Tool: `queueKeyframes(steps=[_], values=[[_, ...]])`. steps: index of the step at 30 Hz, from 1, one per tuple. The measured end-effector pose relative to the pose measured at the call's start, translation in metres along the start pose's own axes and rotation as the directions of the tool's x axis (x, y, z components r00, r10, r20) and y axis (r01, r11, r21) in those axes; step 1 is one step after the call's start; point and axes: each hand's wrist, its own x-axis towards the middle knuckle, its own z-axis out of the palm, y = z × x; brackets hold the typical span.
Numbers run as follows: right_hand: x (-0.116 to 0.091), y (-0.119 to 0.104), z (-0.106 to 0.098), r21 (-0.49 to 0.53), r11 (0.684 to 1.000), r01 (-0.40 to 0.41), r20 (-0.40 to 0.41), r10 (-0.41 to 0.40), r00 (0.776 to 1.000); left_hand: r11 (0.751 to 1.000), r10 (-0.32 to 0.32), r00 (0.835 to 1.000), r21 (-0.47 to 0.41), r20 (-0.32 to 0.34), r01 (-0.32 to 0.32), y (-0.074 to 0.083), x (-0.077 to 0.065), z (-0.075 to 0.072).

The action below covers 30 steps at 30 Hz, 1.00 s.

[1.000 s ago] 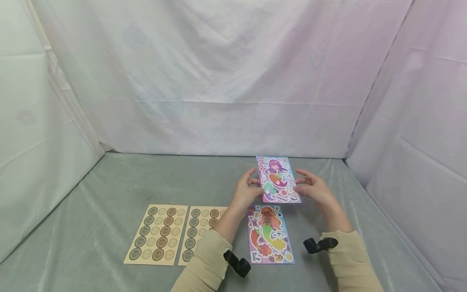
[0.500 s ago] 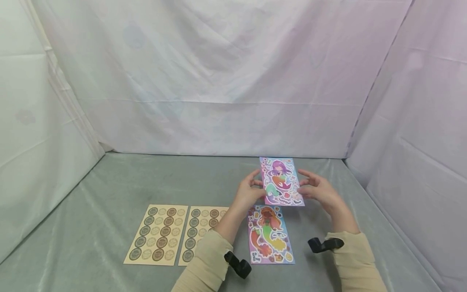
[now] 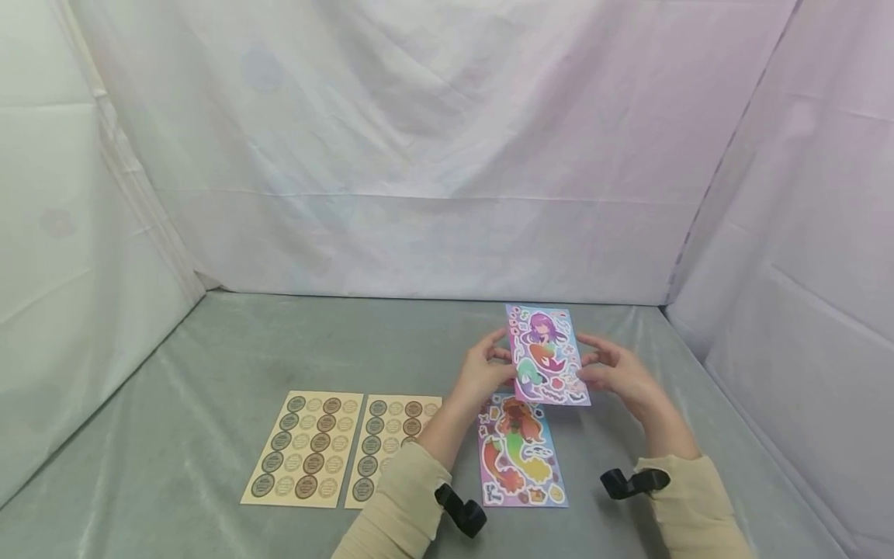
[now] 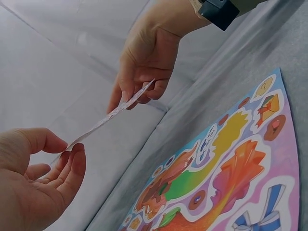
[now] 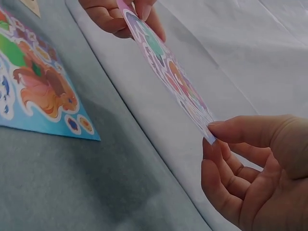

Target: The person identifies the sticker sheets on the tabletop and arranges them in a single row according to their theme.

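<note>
Between both hands, raised off the table, is a sticker sheet (image 3: 545,353) printed with a purple-haired mermaid. My left hand (image 3: 484,371) pinches its left edge between thumb and fingers. At the opposite edge, my right hand (image 3: 618,378) pinches it the same way; the right wrist view shows the thumb on top of the sheet (image 5: 168,72) and fingers beneath. From the left wrist view the sheet (image 4: 110,115) appears nearly edge-on. Below it on the table lies a second mermaid sticker sheet (image 3: 520,454) with an orange-haired figure, its top edge partly covered in the head view.
Two cream sheets of round label stickers lie side by side on the left, one fully visible (image 3: 303,450) and one (image 3: 391,423) partly behind the left forearm. Grey cloth covers the table (image 3: 335,341). White curtains (image 3: 419,155) enclose the back and sides.
Both hands have moved a little to the right and nearer, carrying the purple-haired mermaid sheet with them. The sheets on the table have stayed put.
</note>
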Motion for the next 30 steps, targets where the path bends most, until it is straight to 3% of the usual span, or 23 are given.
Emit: queueKeyframes(steps=[22,30], values=[[-0.023,0.01,-0.01,0.007,1.0,-0.03,0.013,0.03,0.999,1.0,-0.031,0.998,0.006,0.057,0.03,-0.01,-0.005,0.019],[-0.031,0.015,-0.013,-0.007,0.999,-0.045,0.006,0.046,0.999,0.997,-0.031,0.998,0.074,0.051,0.027,-0.009,-0.009,0.023]])
